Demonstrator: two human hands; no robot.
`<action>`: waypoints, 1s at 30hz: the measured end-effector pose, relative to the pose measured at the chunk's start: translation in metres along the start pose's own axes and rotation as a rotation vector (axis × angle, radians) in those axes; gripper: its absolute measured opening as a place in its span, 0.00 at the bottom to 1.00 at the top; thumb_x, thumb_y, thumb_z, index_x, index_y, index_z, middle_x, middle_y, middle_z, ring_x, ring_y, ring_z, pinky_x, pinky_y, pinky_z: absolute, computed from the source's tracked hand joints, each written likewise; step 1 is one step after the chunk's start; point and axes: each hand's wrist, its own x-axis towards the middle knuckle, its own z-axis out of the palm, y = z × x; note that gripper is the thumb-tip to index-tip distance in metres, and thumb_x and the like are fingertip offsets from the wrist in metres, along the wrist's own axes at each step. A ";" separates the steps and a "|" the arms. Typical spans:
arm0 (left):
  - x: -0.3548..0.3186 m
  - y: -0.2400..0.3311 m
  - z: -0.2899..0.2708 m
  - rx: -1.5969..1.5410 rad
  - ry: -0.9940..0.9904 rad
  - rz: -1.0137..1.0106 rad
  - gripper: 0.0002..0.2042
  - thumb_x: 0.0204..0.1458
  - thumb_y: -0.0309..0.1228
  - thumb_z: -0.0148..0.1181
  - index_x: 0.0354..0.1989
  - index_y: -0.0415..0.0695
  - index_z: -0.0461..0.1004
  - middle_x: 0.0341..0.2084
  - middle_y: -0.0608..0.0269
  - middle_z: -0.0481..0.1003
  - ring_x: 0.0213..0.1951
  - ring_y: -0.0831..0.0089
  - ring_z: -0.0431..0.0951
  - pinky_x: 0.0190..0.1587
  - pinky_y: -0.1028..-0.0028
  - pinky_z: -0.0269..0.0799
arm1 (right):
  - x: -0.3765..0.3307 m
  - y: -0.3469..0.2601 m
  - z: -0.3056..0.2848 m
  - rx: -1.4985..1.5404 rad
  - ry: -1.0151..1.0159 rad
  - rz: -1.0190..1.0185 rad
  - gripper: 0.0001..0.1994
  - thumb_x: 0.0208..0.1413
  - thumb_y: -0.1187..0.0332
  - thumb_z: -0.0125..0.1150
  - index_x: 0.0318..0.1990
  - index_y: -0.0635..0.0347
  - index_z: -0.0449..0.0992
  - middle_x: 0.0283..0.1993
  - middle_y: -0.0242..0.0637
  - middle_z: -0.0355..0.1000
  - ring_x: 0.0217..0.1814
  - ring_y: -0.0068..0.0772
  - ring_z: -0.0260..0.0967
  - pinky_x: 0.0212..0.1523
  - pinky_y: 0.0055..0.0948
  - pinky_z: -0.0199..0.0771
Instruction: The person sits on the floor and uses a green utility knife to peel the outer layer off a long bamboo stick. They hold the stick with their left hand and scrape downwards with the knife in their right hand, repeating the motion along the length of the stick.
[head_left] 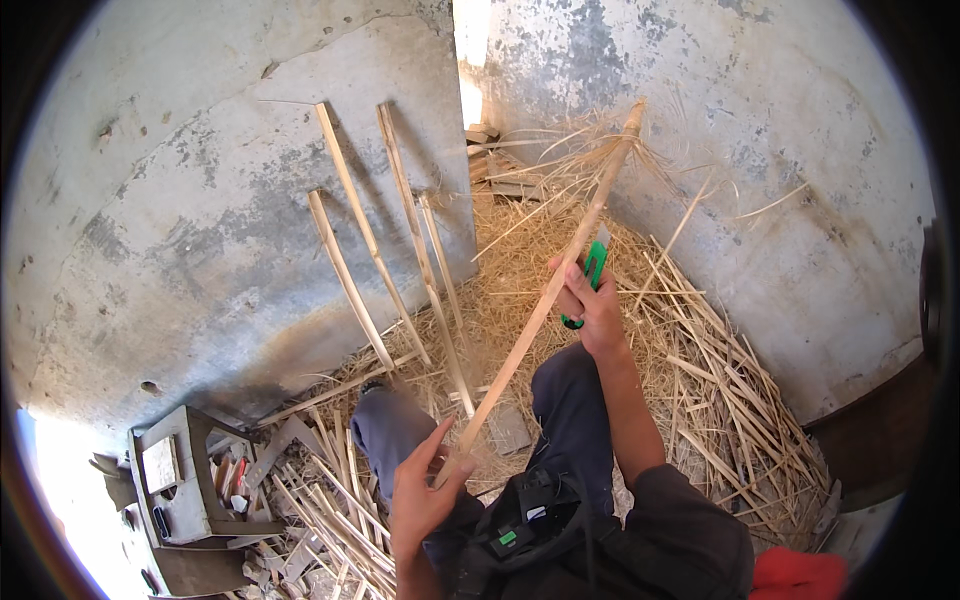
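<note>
A long, pale, bamboo-like stick (535,325) slants from low in front of me up toward the right wall, thin curled shavings fanning out near its far end. Around its near end, the fingers and thumb of my left hand (420,495) are closed, slightly blurred. Farther up, my right hand (593,310) grips a green utility knife (596,262), its blade end pointing up and away. The same hand's thumb and fingers also bear on the stick, and the blade appears just right of it, apart from the wood. The palm side of the right hand is partly hidden.
Several sticks, one a tall stick (345,185), lean on the left wall (220,200). Loose shavings (510,260) cover the floor between my knees and the corner. A pile of thin strips (740,410) lies right; more lie left, beside a worn box-like stand (195,525).
</note>
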 end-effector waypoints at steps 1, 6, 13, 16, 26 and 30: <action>-0.002 -0.001 -0.005 -0.008 -0.032 -0.043 0.23 0.63 0.31 0.73 0.66 0.40 0.80 0.29 0.60 0.79 0.33 0.76 0.79 0.39 0.73 0.75 | 0.005 -0.003 -0.002 -0.010 0.030 -0.011 0.14 0.76 0.60 0.63 0.55 0.62 0.83 0.19 0.16 0.59 0.18 0.10 0.49 0.21 0.22 0.44; -0.005 -0.023 -0.009 -0.021 -0.060 -0.039 0.12 0.74 0.33 0.59 0.52 0.37 0.82 0.27 0.68 0.74 0.31 0.81 0.71 0.37 0.76 0.68 | 0.008 -0.014 0.006 -0.073 0.121 -0.039 0.17 0.79 0.57 0.58 0.57 0.62 0.83 0.21 0.19 0.63 0.18 0.09 0.49 0.20 0.20 0.46; 0.008 -0.022 0.022 -0.190 -0.046 -0.068 0.22 0.81 0.43 0.45 0.44 0.39 0.80 0.23 0.79 0.60 0.26 0.86 0.56 0.29 0.77 0.52 | -0.033 0.026 0.027 -0.530 0.123 -0.306 0.19 0.78 0.54 0.57 0.52 0.64 0.81 0.27 0.33 0.74 0.23 0.21 0.66 0.24 0.28 0.64; 0.015 -0.016 0.031 -0.194 0.017 -0.051 0.23 0.82 0.43 0.43 0.44 0.39 0.80 0.22 0.80 0.59 0.25 0.87 0.55 0.28 0.78 0.51 | -0.059 0.038 0.022 -0.740 -0.026 -0.259 0.18 0.75 0.54 0.61 0.50 0.63 0.80 0.28 0.40 0.76 0.25 0.33 0.74 0.29 0.35 0.72; 0.026 -0.015 0.031 -0.240 0.019 -0.103 0.23 0.81 0.41 0.45 0.58 0.37 0.83 0.22 0.79 0.61 0.24 0.88 0.56 0.27 0.79 0.51 | -0.088 0.031 0.042 -0.819 -0.305 -0.253 0.17 0.65 0.54 0.73 0.49 0.60 0.85 0.39 0.44 0.84 0.35 0.48 0.84 0.36 0.37 0.82; 0.024 -0.004 0.029 -0.257 -0.017 -0.166 0.21 0.80 0.38 0.46 0.58 0.35 0.83 0.23 0.78 0.62 0.28 0.85 0.60 0.31 0.76 0.57 | -0.088 0.038 0.040 -0.836 -0.311 -0.304 0.18 0.65 0.55 0.74 0.48 0.62 0.85 0.38 0.45 0.84 0.34 0.47 0.84 0.35 0.36 0.82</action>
